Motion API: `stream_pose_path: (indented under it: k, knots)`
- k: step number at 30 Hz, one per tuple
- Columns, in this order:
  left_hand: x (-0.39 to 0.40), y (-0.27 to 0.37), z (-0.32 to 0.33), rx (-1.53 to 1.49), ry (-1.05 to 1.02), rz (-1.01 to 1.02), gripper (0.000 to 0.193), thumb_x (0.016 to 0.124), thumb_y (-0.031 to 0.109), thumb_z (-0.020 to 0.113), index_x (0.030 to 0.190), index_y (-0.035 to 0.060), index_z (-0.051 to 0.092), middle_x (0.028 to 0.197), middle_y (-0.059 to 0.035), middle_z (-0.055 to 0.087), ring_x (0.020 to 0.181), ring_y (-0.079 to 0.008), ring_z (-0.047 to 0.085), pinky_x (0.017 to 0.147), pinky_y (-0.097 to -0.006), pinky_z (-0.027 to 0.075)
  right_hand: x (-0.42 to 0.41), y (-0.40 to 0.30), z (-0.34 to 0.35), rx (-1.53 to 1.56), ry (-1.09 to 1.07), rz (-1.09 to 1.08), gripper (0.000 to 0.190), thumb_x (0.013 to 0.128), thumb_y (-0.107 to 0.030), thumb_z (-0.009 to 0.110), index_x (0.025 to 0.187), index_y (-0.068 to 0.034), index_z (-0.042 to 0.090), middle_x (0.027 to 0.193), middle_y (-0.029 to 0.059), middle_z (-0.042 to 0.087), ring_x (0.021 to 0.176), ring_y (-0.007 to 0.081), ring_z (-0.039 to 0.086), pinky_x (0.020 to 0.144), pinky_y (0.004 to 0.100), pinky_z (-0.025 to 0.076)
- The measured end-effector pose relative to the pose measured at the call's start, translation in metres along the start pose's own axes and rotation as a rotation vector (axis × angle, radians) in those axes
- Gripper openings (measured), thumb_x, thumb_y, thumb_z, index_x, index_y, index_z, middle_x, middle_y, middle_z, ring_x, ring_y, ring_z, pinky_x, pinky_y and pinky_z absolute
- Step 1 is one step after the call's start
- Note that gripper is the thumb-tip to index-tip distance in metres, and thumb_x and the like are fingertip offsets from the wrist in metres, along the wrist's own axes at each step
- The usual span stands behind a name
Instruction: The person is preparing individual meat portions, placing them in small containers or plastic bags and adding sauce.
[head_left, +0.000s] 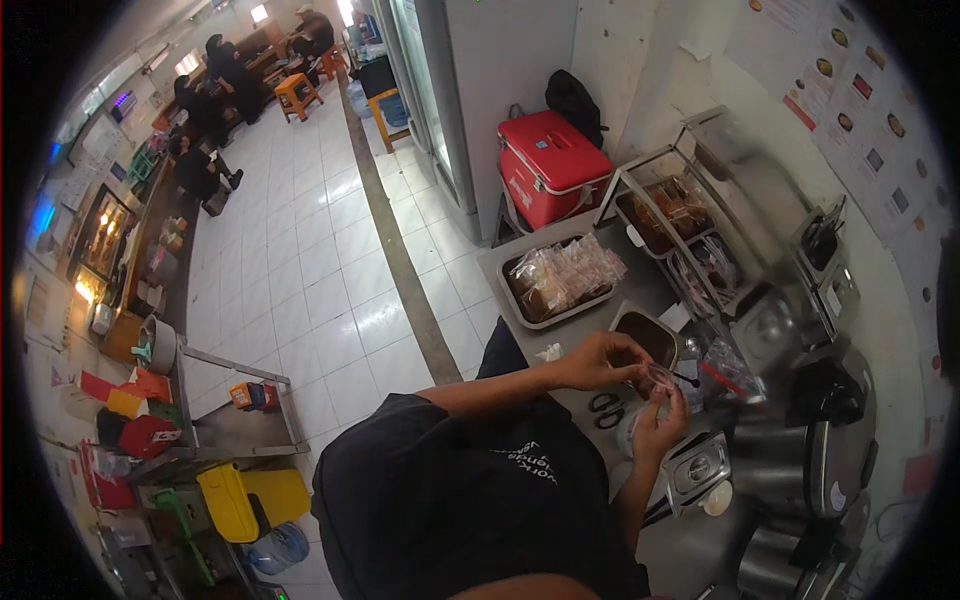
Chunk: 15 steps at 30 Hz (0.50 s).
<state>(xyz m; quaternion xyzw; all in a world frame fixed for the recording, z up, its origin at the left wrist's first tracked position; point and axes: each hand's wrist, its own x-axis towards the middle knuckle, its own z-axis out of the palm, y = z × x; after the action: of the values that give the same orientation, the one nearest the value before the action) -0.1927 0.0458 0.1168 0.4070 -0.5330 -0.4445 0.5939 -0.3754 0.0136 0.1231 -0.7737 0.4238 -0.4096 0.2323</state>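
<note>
A small clear plastic bag (660, 376) is pinched between my hands above the steel worktable. My left hand (606, 361) grips it from the far side, and my right hand (663, 421) holds its near edge. What the bag contains is too small to tell. Beneath and beyond my left hand is a rectangular steel pan (645, 337) with dark contents. Black-handled scissors (606, 410) lie on the table beside my wrists. Farther along stands a steel tray (536, 324) piled with filled clear plastic packets (562, 274).
A metal rack (679, 161) with food trays stands against the wall. Large steel pots (776, 457) and a lidded steel container (697, 469) are to my right. Beyond the table sits a red cooler box (555, 161). Several people are across the tiled floor (300, 247).
</note>
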Motion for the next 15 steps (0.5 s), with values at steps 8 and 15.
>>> stream_pose_path:
  k: [8,15]
  knots:
    - [-0.0013,-0.0027,0.0014,0.19,0.027,0.016,0.012,0.088,0.01,0.064,0.091,-0.0003,0.069,0.083,-0.006,0.07,0.074,-0.0094,0.064,0.07,-0.0243,0.052,-0.0073,-0.0097,-0.0013,0.323,0.112,0.166,0.021,0.09,-0.021,0.059,0.098,-0.003,0.065,0.095,0.0108,0.067,0.089,0.0275,0.059,0.097,0.0438,0.039]
    - [-0.0083,0.0001,-0.0008,0.081,0.055,-0.014,0.013,0.087,0.011,0.067,0.089,-0.0008,0.07,0.081,-0.0051,0.069,0.076,-0.008,0.063,0.07,-0.024,0.051,-0.0035,-0.0069,-0.0005,0.104,0.175,0.031,0.021,0.088,-0.022,0.063,0.086,-0.002,0.068,0.078,0.0076,0.068,0.081,0.0233,0.06,0.099,0.0431,0.037]
